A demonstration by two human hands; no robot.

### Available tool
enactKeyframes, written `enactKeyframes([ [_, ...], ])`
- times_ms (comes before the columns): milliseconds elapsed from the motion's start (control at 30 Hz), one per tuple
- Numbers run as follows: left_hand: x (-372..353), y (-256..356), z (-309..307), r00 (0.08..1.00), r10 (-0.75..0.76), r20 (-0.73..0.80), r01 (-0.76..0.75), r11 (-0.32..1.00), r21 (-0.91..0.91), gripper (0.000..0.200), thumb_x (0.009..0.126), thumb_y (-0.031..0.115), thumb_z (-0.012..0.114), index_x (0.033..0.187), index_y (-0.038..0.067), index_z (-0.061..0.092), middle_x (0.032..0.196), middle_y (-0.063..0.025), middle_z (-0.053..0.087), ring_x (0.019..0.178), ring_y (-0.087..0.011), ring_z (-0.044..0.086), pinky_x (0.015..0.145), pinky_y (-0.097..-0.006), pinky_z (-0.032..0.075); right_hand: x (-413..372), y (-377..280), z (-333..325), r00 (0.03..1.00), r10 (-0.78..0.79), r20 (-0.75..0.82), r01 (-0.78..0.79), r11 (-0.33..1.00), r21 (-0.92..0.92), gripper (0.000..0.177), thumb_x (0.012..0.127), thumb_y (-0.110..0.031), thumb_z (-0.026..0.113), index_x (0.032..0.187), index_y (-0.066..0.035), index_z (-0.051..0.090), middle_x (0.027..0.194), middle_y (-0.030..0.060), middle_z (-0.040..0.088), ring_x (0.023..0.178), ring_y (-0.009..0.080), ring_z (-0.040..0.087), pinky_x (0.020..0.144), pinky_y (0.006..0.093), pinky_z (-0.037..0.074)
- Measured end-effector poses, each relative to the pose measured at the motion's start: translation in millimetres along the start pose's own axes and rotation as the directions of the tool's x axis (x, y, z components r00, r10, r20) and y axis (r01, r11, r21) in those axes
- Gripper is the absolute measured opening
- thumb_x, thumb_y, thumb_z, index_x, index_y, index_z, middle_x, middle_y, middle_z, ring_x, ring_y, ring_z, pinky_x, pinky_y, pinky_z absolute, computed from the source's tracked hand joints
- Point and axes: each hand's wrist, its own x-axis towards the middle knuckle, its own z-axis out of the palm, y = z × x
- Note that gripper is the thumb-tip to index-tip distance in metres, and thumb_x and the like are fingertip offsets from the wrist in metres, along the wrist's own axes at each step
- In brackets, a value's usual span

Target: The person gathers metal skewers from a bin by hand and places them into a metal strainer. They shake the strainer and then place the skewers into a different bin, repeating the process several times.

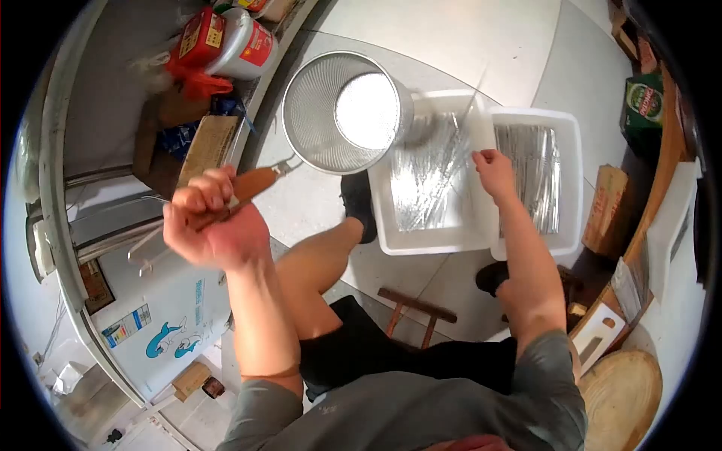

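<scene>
My left hand (218, 218) is wrapped round the wooden handle (256, 183) of a deep wire-mesh strainer (323, 113). The strainer is tilted beside and partly above a white plastic tub (432, 242), its round opening facing me. In that tub lies a loose heap of thin silvery skewers (429, 180). My right hand (496, 174) hovers over the tub's right rim with its fingers pinched together; whatever may be between them is too small to make out. A blurred thin strip (478, 83) slants up past the tub's far edge. More skewers (530, 180) lie lined up in a second white tub (573, 188).
A wooden stool (417, 304) stands between my legs. To the left are a shelf with a white bucket (244, 49), a cardboard box (207, 150) and a white cabinet with dolphin pictures (180, 338). On the right are a green box (643, 105) and a round wooden board (624, 398).
</scene>
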Motion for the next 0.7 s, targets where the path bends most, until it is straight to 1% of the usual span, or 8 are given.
enactKeyframes([
  [167,3,4,-11,1.0,-0.008,0.019,0.006,0.997,0.082,0.037,0.087,0.039,0.042,0.064,0.013,0.032,0.059,-0.0025,0.032,0.062,-0.0185,0.033,0.072,-0.0394,0.035,62,-1,81,0.975,0.124,-0.182,-0.185,0.91,-0.37,0.055,0.084,-0.048,0.056,0.101,0.004,0.063,0.096,0.0237,0.065,0.092,0.04,0.063,0.083,0.0425,0.049],
  [200,4,5,-12,0.999,-0.035,0.032,0.033,0.997,0.076,0.037,0.087,0.04,0.042,0.064,0.013,0.032,0.059,-0.0021,0.033,0.062,-0.0182,0.032,0.072,-0.0389,0.034,66,-8,84,0.972,0.108,-0.208,-0.183,0.904,-0.386,0.055,0.086,-0.049,0.053,0.1,0.004,0.063,0.097,0.0237,0.065,0.093,0.042,0.061,0.084,0.0453,0.048],
  [300,7,6,-11,0.997,-0.073,0.029,0.07,0.994,0.088,0.037,0.086,0.042,0.042,0.064,0.014,0.033,0.058,-0.0003,0.032,0.062,-0.0169,0.032,0.072,-0.037,0.032,88,-17,90,0.946,0.25,-0.204,-0.31,0.882,-0.356,0.048,0.086,-0.046,0.054,0.098,-0.001,0.064,0.098,0.0221,0.065,0.095,0.0408,0.061,0.082,0.0481,0.048],
  [333,8,7,-11,0.997,-0.08,0.02,0.078,0.993,0.088,0.037,0.086,0.042,0.043,0.064,0.014,0.033,0.058,0.0001,0.033,0.061,-0.0166,0.032,0.072,-0.0367,0.032,90,-18,94,0.961,0.161,-0.225,-0.244,0.877,-0.414,0.045,0.09,-0.043,0.048,0.096,-0.001,0.064,0.099,0.0218,0.065,0.095,0.0416,0.06,0.082,0.0498,0.047],
  [433,9,8,-14,0.995,-0.098,-0.001,0.098,0.992,0.08,0.037,0.085,0.042,0.044,0.064,0.015,0.033,0.058,0.0009,0.033,0.061,-0.0159,0.032,0.072,-0.0361,0.031,102,-1,106,0.976,0.029,-0.217,-0.119,0.902,-0.414,0.042,0.093,-0.039,0.043,0.093,-0.002,0.062,0.098,0.0223,0.064,0.094,0.0428,0.059,0.082,0.0508,0.046],
  [533,12,12,-22,0.997,-0.083,-0.006,0.083,0.994,0.07,0.036,0.085,0.041,0.045,0.064,0.015,0.033,0.058,0.0012,0.033,0.062,-0.0156,0.031,0.071,-0.0364,0.03,93,-8,101,0.955,0.013,-0.295,-0.102,0.953,-0.286,0.041,0.095,-0.036,0.04,0.09,-0.001,0.06,0.096,0.0233,0.063,0.092,0.0439,0.058,0.082,0.0513,0.044],
  [633,10,16,-24,0.999,-0.042,0.02,0.04,0.994,0.098,0.036,0.085,0.041,0.044,0.064,0.015,0.032,0.058,0.0006,0.032,0.062,-0.0159,0.029,0.072,-0.0366,0.03,69,-31,69,0.957,-0.129,-0.26,0.051,0.956,-0.29,0.041,0.096,-0.035,0.038,0.09,-0.001,0.059,0.094,0.0241,0.063,0.091,0.0436,0.058,0.081,0.0501,0.044],
  [700,8,17,-24,0.999,-0.024,0.028,0.021,0.992,0.125,0.036,0.085,0.04,0.044,0.064,0.015,0.032,0.058,0.0001,0.032,0.062,-0.0163,0.028,0.071,-0.0368,0.03,48,-57,43,0.956,-0.131,-0.261,0.071,0.971,-0.227,0.039,0.096,-0.033,0.039,0.091,0.0,0.059,0.091,0.0248,0.063,0.09,0.0439,0.058,0.079,0.0496,0.044],
])
